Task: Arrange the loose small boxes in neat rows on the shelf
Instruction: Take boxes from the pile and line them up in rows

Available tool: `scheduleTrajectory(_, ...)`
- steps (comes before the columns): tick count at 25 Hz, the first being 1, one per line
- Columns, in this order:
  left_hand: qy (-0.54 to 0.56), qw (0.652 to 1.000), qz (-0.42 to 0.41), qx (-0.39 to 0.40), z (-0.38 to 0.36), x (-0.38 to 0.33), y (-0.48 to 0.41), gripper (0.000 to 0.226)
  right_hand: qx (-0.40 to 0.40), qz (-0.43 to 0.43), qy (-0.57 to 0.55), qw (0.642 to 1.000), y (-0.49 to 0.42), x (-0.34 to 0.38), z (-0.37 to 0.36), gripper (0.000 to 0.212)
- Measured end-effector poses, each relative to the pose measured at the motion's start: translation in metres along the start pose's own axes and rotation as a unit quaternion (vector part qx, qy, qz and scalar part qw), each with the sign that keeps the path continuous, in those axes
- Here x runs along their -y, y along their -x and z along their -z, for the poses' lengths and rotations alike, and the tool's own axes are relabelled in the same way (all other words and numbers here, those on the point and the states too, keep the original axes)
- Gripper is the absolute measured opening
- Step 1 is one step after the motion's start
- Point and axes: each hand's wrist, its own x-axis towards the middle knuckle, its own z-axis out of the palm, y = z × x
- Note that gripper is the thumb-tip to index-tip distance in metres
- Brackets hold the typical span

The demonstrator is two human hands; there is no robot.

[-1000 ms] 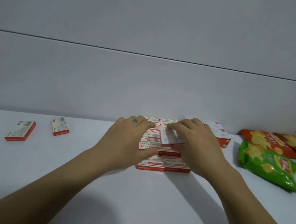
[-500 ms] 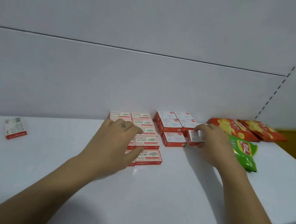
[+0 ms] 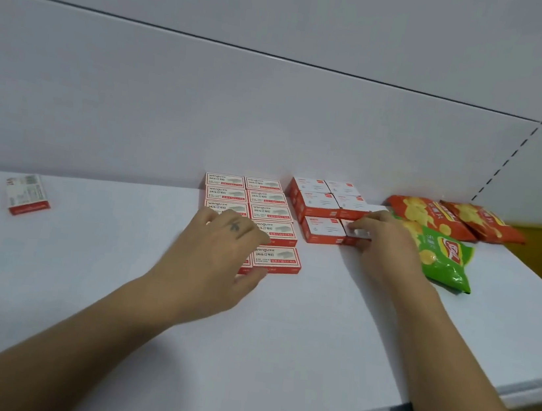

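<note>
Now the right hand (image 3: 385,246) pinches a small box (image 3: 355,232) at the right end of the right block's (image 3: 318,199) near row, while the left hand (image 3: 218,253) rests relaxed on the left block (image 3: 275,213).

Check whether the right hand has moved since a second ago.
Yes. The right hand went rightward, from over the staple boxes to the other box group next to the green chip bag, holding a small box.

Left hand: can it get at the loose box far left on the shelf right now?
Probably yes. The left hand only rests on the staple boxes, holding nothing, and bare shelf lies between it and the loose box. Right hand pinches a white-topped box.
</note>
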Motion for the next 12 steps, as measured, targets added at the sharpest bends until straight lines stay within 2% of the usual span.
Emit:
scheduleTrajectory(3, -0.002, 1.0, 0.0, 0.002, 0.0005, 0.0006, 0.0001, 0.036, 0.014, -0.004, 0.035, 0.999, -0.0044, -0.0017, -0.002, 0.023)
scheduleTrajectory(12, -0.001, 1.0, 0.006, 0.004, 0.0002, 0.0024, -0.0005, 0.038, 0.025, 0.03, 0.036, 0.999, -0.0002, 0.007, -0.0003, 0.016)
